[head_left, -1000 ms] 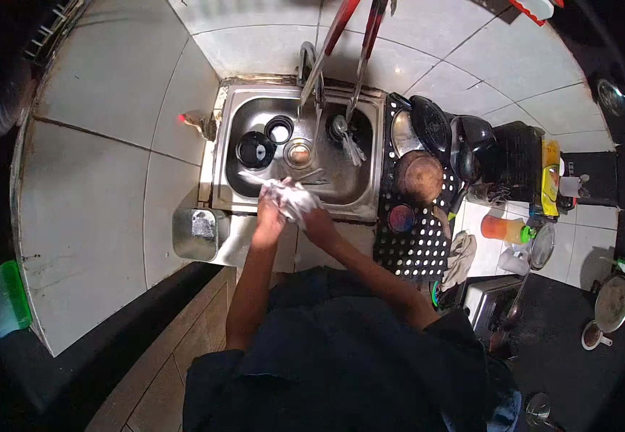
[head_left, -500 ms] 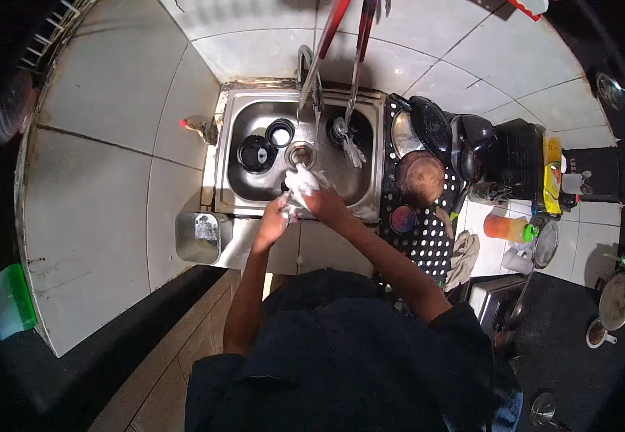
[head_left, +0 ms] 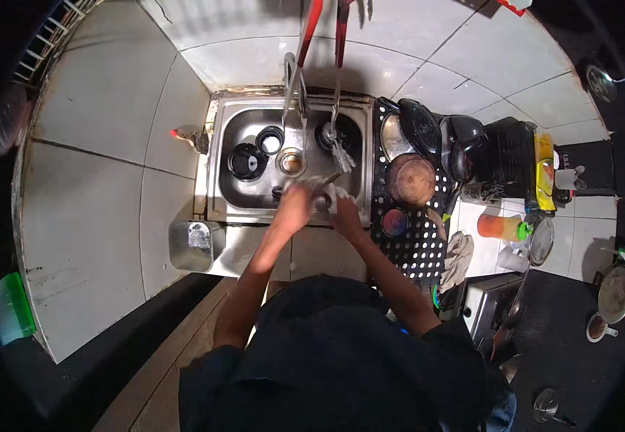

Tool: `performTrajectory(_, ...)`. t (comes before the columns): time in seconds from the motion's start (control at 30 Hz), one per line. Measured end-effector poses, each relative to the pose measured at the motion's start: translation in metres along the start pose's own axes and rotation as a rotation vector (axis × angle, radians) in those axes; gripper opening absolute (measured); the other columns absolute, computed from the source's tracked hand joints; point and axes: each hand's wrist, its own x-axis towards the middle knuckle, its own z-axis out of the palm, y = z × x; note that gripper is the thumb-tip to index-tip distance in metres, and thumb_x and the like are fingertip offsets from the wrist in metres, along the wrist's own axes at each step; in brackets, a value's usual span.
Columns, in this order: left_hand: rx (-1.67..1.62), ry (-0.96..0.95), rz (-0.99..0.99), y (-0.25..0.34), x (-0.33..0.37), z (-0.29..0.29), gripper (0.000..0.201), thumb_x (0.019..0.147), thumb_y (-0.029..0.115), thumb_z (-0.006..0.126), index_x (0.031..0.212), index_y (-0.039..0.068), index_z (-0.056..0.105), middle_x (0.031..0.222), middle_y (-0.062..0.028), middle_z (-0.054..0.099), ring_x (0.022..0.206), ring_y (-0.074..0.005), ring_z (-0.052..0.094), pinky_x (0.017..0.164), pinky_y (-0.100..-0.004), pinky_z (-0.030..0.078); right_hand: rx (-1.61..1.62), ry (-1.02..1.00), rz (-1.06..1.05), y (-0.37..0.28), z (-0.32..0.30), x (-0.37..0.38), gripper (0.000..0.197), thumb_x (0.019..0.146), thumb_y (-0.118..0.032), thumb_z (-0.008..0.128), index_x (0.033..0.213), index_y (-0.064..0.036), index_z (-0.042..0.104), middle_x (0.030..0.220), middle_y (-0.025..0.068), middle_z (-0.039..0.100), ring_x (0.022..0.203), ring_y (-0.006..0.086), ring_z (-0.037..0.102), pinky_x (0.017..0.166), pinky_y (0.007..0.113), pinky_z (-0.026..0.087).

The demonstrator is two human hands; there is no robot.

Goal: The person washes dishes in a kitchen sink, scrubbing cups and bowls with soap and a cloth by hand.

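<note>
Over the near edge of the steel sink (head_left: 220, 180), my two hands are close together. My left hand (head_left: 294, 207) is blurred by motion, its fingers curled around something I cannot make out. A thin, dark stick-like utensil (head_left: 335, 176) pokes out between the hands toward the far right. My right hand (head_left: 347, 214) is closed on a white, foamy wad (head_left: 340, 196), a sponge or cloth. In the sink, left of the drain (head_left: 291, 163), sit a black round container (head_left: 246, 161) and a smaller black ring-shaped piece (head_left: 270, 140). Spoons and forks (head_left: 342, 155) lie at the right beside a dark bowl.
A curved faucet (head_left: 289, 68) and hanging red-handled tongs (head_left: 311, 32) are above the sink. Right of it, a black dotted mat (head_left: 417, 252) bears pans, lids and a brown round board (head_left: 411, 180). A metal bin (head_left: 191, 245) stands at the front left.
My hands have spread apart a little, the right one moving rightward and the left one forward. The thin utensil now shows between them. The view has shifted slightly.
</note>
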Motion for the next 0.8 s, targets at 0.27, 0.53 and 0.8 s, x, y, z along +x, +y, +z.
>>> performTrajectory(0.27, 0.274, -0.113, 0.005, -0.029, 0.116, 0.053, 0.031, 0.088, 0.010, 0.055, 0.118, 0.004, 0.062, 0.127, -0.0185, 0.057, 0.116, -0.0356, 0.054, 0.099, -0.0402, 0.045, 0.091, -0.091, 0.171, 0.024, 0.001, -0.030, 0.062, 0.079, -0.011, 0.064, 0.136, -0.0005, 0.041, 0.111, 0.0248, 0.060, 0.107, 0.0412, 0.056, 0.090, 0.049, 0.046)
performTrajectory(0.53, 0.049, 0.058, -0.078, -0.071, 0.133, 0.089, 0.023, 0.083, 0.008, 0.059, 0.103, -0.002, 0.065, 0.105, -0.0218, 0.064, 0.099, -0.0406, 0.059, 0.087, -0.0457, 0.047, 0.120, -0.168, 0.178, 0.003, -0.020, -0.016, 0.067, 0.083, -0.003, 0.050, 0.147, -0.0137, 0.033, 0.135, 0.0200, 0.048, 0.126, 0.0385, 0.044, 0.104, 0.048, 0.035)
performTrajectory(0.8, 0.122, 0.009, -0.031, -0.094, 0.129, 0.111, 0.032, 0.078, -0.005, 0.049, 0.106, -0.001, 0.064, 0.107, -0.0230, 0.064, 0.105, -0.0407, 0.059, 0.090, -0.0444, 0.049, 0.211, -0.131, 0.159, -0.002, -0.024, -0.012, 0.068, 0.079, -0.002, 0.052, 0.144, -0.0132, 0.036, 0.133, 0.0208, 0.048, 0.126, 0.0390, 0.044, 0.104, 0.048, 0.035)
